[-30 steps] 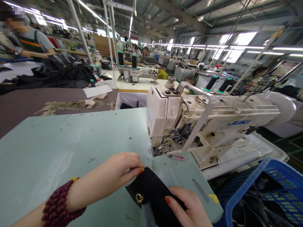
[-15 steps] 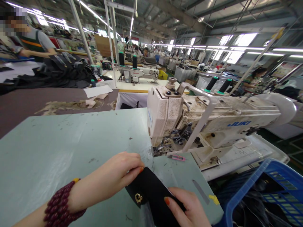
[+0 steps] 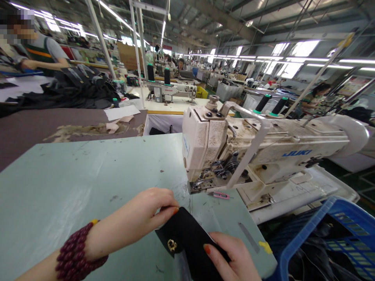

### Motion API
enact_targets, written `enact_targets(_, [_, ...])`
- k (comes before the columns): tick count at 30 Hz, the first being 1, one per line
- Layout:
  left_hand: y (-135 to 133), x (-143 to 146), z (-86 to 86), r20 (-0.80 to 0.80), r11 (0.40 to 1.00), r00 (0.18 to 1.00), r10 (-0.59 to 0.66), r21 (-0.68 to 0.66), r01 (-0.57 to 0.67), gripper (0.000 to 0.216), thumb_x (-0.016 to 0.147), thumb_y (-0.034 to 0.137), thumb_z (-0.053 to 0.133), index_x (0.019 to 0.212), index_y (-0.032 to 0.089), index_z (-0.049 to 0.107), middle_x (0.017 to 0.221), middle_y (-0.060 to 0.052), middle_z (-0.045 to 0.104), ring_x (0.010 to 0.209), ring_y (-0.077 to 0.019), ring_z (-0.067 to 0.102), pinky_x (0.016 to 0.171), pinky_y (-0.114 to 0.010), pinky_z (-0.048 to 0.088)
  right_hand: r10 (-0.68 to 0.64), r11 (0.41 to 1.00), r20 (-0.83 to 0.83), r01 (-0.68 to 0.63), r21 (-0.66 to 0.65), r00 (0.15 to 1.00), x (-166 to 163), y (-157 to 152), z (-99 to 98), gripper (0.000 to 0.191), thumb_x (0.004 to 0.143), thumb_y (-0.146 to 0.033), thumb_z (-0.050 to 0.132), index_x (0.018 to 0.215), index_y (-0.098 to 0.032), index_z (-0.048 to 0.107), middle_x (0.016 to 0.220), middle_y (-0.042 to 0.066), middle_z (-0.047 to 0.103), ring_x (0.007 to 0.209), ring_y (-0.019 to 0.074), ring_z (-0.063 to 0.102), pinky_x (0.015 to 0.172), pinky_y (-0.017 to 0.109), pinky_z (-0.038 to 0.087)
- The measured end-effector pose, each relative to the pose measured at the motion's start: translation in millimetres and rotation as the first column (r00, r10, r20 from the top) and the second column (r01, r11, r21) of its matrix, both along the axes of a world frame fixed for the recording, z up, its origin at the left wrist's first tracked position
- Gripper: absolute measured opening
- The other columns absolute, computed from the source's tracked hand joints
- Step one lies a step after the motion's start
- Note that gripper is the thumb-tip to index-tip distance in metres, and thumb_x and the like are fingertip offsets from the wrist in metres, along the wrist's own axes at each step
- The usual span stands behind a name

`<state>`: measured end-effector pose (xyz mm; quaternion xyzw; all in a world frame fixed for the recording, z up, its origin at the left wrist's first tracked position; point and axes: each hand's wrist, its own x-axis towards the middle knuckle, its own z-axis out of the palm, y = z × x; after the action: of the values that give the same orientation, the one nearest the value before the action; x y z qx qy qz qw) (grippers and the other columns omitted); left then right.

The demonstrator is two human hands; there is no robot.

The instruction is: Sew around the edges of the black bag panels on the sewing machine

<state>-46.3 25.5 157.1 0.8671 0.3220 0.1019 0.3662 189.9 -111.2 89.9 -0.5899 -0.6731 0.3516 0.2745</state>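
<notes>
My left hand [image 3: 140, 218], with a dark red bead bracelet on the wrist, pinches the top edge of a small black fabric piece [image 3: 187, 234] that carries a gold metal clasp. My right hand [image 3: 234, 259] grips the same piece at its lower right, fingers curled over it. The piece lies on the pale green sewing table [image 3: 73, 183], just in front of the needle area of a worn white JUKI sewing machine [image 3: 263, 152]. A pink thread snipper [image 3: 221, 195] lies by the machine's foot.
A blue plastic basket [image 3: 325, 230] holding dark fabric stands at the lower right. Behind the table is a brown surface with scraps and a heap of black cloth [image 3: 73, 93], where another person works. More sewing machines and thread cones fill the hall beyond.
</notes>
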Motion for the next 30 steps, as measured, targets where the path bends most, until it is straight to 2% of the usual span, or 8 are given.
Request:
enact_targets(4, [0,1,-1.1,-0.015,1.000,1.000,0.005,0.023,-0.005,0.021,0.095,0.025,0.050,0.078,0.020,0.062,0.077,0.003,0.061,0.074,-0.0113,0.054,0.071,-0.022,0.038,0.011,1.000,0.004,-0.011,0.000,1.000,-1,0,-1.4,0.039,0.097,-0.043,0.039,0.083,-0.017,0.063,0.074,0.001,0.061,0.068,0.0063,0.055,0.063,0.013,0.038])
enact_targets(11, [-2,5,-5.4,-0.021,0.997,0.997,0.071,0.028,-0.070,0.021,0.091,0.022,0.049,0.072,0.019,0.057,0.071,0.003,0.056,0.066,-0.0113,0.049,0.065,-0.023,0.035,0.006,1.000,0.020,-0.006,0.021,1.000,-3,-1,-1.6,0.039,0.097,-0.042,0.039,0.081,-0.015,0.062,0.070,0.000,0.059,0.066,0.0059,0.053,0.062,0.013,0.036])
enact_targets(25, [-5,4,-6.9,0.026,0.983,0.991,0.129,-0.132,-0.125,0.028,0.092,0.030,0.038,0.068,0.019,0.047,0.070,0.002,0.052,0.067,-0.0138,0.048,0.063,-0.025,0.037,-0.011,1.000,0.006,0.011,0.012,1.000,-7,2,-3.9,0.042,0.097,-0.045,0.039,0.076,-0.014,0.058,0.067,0.001,0.055,0.062,0.0062,0.049,0.060,0.015,0.035])
enact_targets(28, [-4,1,-8.2,0.096,0.961,0.968,0.232,-0.178,-0.213,0.029,0.093,0.035,0.039,0.071,0.019,0.051,0.069,0.002,0.052,0.067,-0.0141,0.049,0.064,-0.025,0.039,-0.046,0.998,-0.058,0.043,-0.045,0.997,-10,4,-8.9,0.044,0.095,-0.049,0.041,0.076,-0.013,0.058,0.068,0.002,0.054,0.066,0.0068,0.048,0.062,0.015,0.036])
enact_targets(30, [-5,-8,-16.3,0.174,0.911,0.901,0.398,-0.188,-0.367,0.030,0.094,0.039,0.040,0.075,0.020,0.054,0.069,0.002,0.052,0.069,-0.0149,0.051,0.066,-0.025,0.041,-0.090,0.988,-0.207,0.061,-0.141,0.974,-18,6,-19.6,0.047,0.093,-0.054,0.043,0.079,-0.012,0.057,0.070,0.002,0.052,0.067,0.0067,0.046,0.062,0.015,0.036])
